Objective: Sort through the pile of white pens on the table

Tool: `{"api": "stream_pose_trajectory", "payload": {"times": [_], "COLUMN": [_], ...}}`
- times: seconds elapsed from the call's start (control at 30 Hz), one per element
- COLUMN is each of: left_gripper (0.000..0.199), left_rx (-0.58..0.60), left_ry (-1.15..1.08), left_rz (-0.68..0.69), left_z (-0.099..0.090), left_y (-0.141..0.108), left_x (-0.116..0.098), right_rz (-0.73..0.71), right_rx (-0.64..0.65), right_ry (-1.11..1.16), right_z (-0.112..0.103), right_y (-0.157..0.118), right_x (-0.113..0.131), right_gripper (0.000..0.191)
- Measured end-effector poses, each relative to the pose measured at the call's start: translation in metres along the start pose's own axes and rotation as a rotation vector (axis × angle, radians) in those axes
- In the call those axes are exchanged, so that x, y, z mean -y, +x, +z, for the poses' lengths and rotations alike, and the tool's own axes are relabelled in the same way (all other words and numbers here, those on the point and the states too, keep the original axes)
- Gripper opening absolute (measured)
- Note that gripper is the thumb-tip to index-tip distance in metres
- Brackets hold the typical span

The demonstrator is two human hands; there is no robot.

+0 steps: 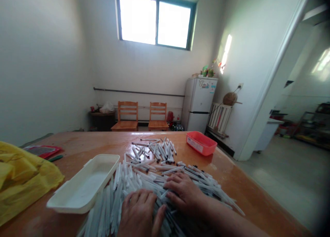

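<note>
Where pens (121, 187) lie heaped, both hands (139, 209) rest palm-down, fingers (175, 180) bent.

window (156, 19) blown white | tabletop (221, 168) glare, far edge | right corners dark | slight blur

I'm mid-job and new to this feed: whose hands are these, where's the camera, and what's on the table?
There's no machine: these are one person's bare left hand and right hand, seen from a single head-worn camera looking forward and down. Both hands touch a heap of pen-like white sticks, some dark-ended, spread across the brown table. At picture left sit a cream tray and yellow plastic; a red container stands beyond, at right. Whether either hand grips a stick is unclear.
</note>
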State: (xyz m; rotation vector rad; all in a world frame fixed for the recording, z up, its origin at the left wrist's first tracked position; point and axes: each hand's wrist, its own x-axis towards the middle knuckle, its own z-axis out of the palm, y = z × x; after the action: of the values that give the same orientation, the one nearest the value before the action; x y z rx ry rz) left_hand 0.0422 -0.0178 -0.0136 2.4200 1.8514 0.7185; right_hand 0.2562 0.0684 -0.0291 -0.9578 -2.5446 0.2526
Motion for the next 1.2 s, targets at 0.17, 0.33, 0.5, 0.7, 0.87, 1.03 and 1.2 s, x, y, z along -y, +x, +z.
{"api": "stream_pose_trajectory", "payload": {"times": [0.17, 0.33, 0.5, 0.7, 0.87, 1.03, 1.2], "left_gripper": [0.028, 0.030, 0.030, 0.029, 0.032, 0.030, 0.029], "left_rx": [-0.083, -0.175, -0.273, -0.401, -0.423, -0.418, -0.405], "left_ry": [0.037, 0.052, 0.087, 0.139, 0.195, 0.226, 0.206], "left_rz": [0.025, 0.118, 0.197, 0.265, 0.324, 0.347, 0.319], "left_z": [0.006, 0.015, 0.019, 0.019, 0.026, 0.028, 0.028], "left_y": [0.000, -0.001, 0.000, 0.004, 0.005, 0.005, 0.005], "left_x": [0.007, 0.017, 0.020, 0.022, 0.033, 0.038, 0.037], "right_rz": [-0.027, 0.085, 0.443, 0.717, 0.853, 0.989, 1.062], "right_rx": [-0.015, -0.110, -0.140, -0.038, 0.074, 0.147, 0.206], "right_ry": [0.006, 0.096, 0.032, -0.042, -0.044, -0.047, -0.026], "right_z": [0.001, -0.013, -0.025, -0.022, -0.009, -0.004, -0.006], "right_y": [0.012, 0.024, 0.052, 0.101, 0.142, 0.158, 0.156], "right_x": [-0.008, -0.014, -0.057, -0.117, -0.139, -0.153, -0.155], "right_gripper": [0.041, 0.032, 0.024, 0.025, 0.030, 0.032, 0.032]}}
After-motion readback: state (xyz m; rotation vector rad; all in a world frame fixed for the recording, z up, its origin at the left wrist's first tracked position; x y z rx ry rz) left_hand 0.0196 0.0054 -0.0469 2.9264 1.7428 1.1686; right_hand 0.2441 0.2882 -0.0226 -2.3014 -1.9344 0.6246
